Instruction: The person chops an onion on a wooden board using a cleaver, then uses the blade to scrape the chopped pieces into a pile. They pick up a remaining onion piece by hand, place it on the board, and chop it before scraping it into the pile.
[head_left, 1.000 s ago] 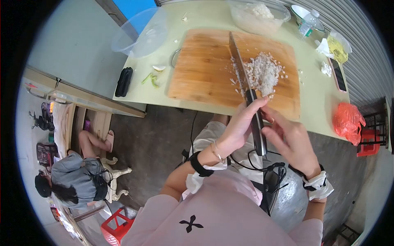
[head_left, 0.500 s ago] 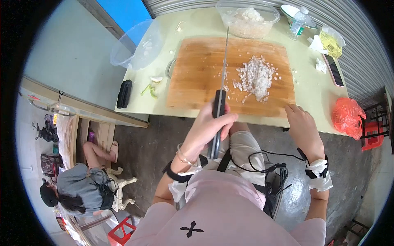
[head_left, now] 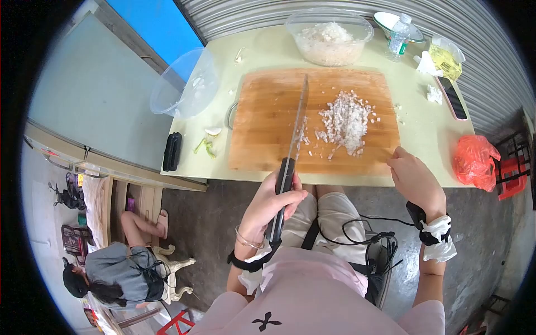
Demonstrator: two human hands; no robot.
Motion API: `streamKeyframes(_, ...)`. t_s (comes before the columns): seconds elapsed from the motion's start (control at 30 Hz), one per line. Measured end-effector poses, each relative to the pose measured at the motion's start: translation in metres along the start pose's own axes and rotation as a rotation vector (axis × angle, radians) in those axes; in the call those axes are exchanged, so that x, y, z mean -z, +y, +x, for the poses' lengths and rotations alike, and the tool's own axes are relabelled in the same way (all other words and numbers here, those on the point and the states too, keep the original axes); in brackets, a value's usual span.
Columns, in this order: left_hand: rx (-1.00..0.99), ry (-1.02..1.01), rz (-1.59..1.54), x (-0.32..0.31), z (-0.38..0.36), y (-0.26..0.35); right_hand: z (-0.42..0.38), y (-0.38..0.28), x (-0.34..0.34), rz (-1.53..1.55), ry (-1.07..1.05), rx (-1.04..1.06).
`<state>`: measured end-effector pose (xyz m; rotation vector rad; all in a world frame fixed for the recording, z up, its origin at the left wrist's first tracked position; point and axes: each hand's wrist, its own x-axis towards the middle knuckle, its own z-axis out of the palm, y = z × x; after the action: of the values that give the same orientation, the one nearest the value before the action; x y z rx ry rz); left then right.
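Note:
My left hand [head_left: 273, 202] is closed round the black handle of a kitchen knife [head_left: 298, 123]. The blade points away from me over the middle of the wooden cutting board [head_left: 262, 117], its edge beside some small white bits. Right of the blade lies a heap of finely chopped white pieces, like onion [head_left: 347, 120]. My right hand [head_left: 414, 177] is at the board's near right corner, fingers bent and pinched against its edge.
Beyond the board stands a clear tub [head_left: 329, 47] of chopped white food; an empty-looking plastic basin [head_left: 187, 84] is at left. A bottle [head_left: 398, 39], phone [head_left: 452, 99] and red bag [head_left: 475, 161] line the right side. A person [head_left: 120, 271] sits at left.
The left hand has drawn the knife back towards me and slightly left over the board. My right hand stays at the corner. The whole view has shifted a little.

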<state>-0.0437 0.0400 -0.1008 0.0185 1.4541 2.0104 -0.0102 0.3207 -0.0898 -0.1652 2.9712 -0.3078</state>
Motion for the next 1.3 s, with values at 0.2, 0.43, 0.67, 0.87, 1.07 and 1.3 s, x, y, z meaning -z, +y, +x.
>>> streamKeyframes(0.2,-0.043,0.018,-0.038,-0.012,0.001,0.003,0.002,-0.001,0.002,0.066,0.022,0.01)
streamKeyframes(0.43,0.001,-0.045,-0.049,-0.014,0.011,0.004,0.002,0.003,0.006,0.157,0.029,0.034)
streamKeyframes(0.67,0.032,-0.075,-0.027,-0.023,0.023,-0.001,-0.001,-0.002,0.001,0.177,0.092,-0.022)
streamKeyframes(0.87,0.007,-0.086,-0.072,-0.027,0.02,0.005,-0.002,-0.006,0.002,0.201,0.096,-0.026)
streamKeyframes(1.07,0.028,-0.093,-0.052,-0.028,0.02,0.008,-0.004,-0.008,-0.001,0.214,0.122,-0.052)
streamKeyframes(1.3,0.049,-0.087,0.0,-0.035,0.025,0.001,-0.004,-0.01,-0.002,0.214,0.126,-0.058)
